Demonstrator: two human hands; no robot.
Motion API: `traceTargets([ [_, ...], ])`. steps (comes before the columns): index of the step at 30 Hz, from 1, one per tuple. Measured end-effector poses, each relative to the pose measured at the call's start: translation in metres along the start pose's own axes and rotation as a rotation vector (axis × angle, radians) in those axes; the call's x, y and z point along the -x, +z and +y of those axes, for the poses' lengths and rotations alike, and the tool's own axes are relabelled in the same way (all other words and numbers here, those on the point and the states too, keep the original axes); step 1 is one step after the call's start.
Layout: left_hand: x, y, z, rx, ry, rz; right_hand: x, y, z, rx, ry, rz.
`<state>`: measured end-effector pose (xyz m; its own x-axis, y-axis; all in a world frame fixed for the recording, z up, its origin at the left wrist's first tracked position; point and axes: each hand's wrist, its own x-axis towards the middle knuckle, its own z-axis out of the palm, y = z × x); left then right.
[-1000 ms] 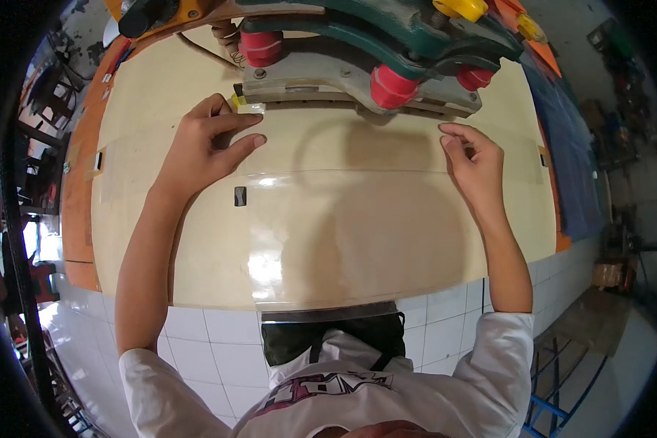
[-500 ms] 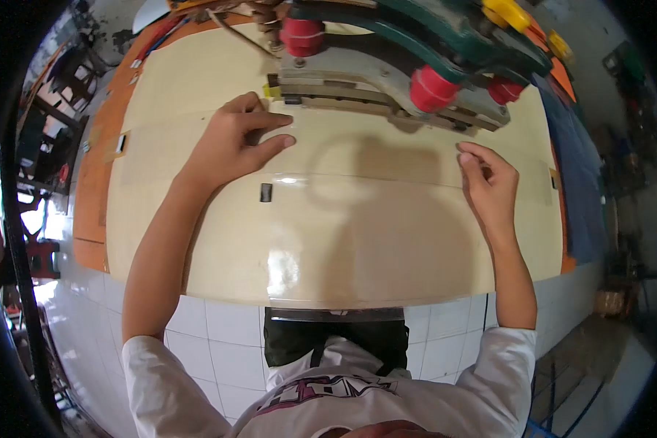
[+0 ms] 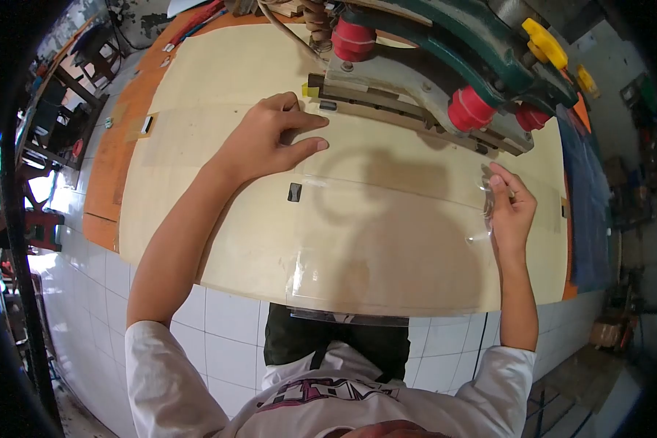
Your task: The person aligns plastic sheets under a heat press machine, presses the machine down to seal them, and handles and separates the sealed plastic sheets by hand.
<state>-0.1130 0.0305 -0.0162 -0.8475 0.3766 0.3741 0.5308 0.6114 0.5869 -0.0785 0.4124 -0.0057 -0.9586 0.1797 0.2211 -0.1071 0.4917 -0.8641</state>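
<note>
My left hand (image 3: 288, 139) lies low over the cream work surface, thumb and forefinger apart, close to the left end of a pressing machine's metal bar (image 3: 416, 113). Nothing shows between those fingers. On the right, my right hand (image 3: 513, 208) has its thumb and forefinger pinched at the edge of a clear plastic sheet (image 3: 387, 277), which bends and glints beside the fingertips. The sheet spreads flat toward me and reaches past the table's front edge. A small black piece (image 3: 294, 192) sits near the sheet's left side, below my left hand.
The machine's green frame (image 3: 445, 55) and red knobs (image 3: 475, 109) overhang the back of the table. A yellow handle (image 3: 544, 44) tops it. Dark blue sheeting (image 3: 588, 212) hangs at the right edge. Orange board (image 3: 102, 219) borders the left.
The view has shifted, so table and machine appear further right and slightly lower. By my right hand, the plastic edge now shows bent and glinting. My left hand keeps its pose beside the bar.
</note>
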Motion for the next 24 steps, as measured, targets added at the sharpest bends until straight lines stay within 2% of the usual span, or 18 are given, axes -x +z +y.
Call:
traceTargets([
  [6, 0.001, -0.002, -0.001, 0.012, 0.027, 0.006, 0.003, 0.005, -0.009, -0.101, 0.114, -0.016],
  [15, 0.002, -0.001, 0.0, -0.022, 0.043, 0.022, 0.005, 0.01, -0.005, 0.0, 0.084, -0.001],
  [18, 0.001, -0.001, 0.0, -0.058, 0.059, 0.036, 0.003, 0.01, 0.004, 0.048, -0.013, 0.021],
  [24, 0.002, 0.0, -0.002, -0.054, 0.04, 0.035, 0.003, 0.01, 0.004, 0.079, -0.049, 0.031],
])
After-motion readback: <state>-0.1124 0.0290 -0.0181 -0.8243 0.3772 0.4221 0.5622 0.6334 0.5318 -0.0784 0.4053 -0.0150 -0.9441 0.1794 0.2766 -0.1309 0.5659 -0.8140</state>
